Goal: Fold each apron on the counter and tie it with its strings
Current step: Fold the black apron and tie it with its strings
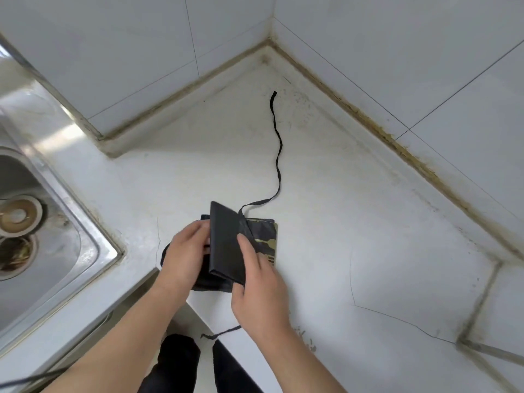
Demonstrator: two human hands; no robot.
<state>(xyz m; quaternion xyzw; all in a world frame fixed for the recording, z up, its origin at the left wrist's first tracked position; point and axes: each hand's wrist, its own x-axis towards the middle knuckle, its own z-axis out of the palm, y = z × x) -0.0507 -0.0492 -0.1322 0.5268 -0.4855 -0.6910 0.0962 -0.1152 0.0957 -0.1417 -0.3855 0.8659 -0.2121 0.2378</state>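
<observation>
A black apron (225,245), folded into a small packet with a camouflage patch (268,245) showing on its right, lies at the counter's front edge. One flap of the packet stands raised between my hands. My left hand (185,255) holds the flap's left edge with curled fingers. My right hand (256,282) grips the flap's near right corner, forefinger stretched along the fabric. One black string (279,154) runs from the packet toward the back corner. Another string end (221,333) hangs over the front edge below my right hand.
A steel sink (93,245) with a drain (18,215) sits at the left. White tiled walls (397,52) meet in a corner behind the white counter (368,236). A crack (397,319) crosses the counter at the right. A thin cable (25,378) lies at bottom left.
</observation>
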